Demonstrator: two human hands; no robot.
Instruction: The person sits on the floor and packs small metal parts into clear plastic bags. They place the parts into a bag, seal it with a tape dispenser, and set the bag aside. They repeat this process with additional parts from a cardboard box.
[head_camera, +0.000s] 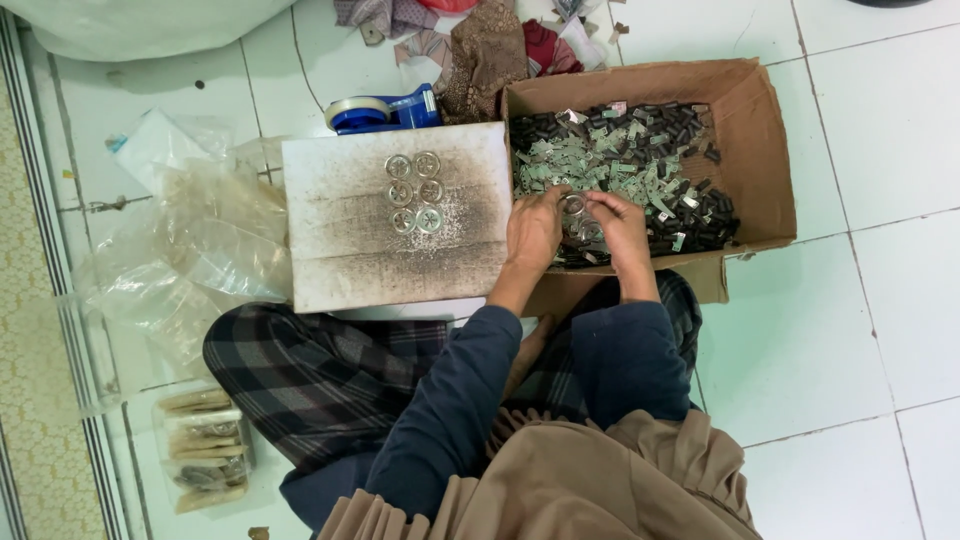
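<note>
Both hands are meeting over a cardboard box (750, 130) of small parts: left hand (535, 228) and right hand (620, 222) are pinching a small metal ring (574, 205) between them, fingers narrow.

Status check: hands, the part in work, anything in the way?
Both hands, left hand and right hand, pinch one small round ring over the box. Six rings laid on the board. Nothing in the way.

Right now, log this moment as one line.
hands: left hand and right hand hold small ring | over: cardboard box | beside: white board
</note>
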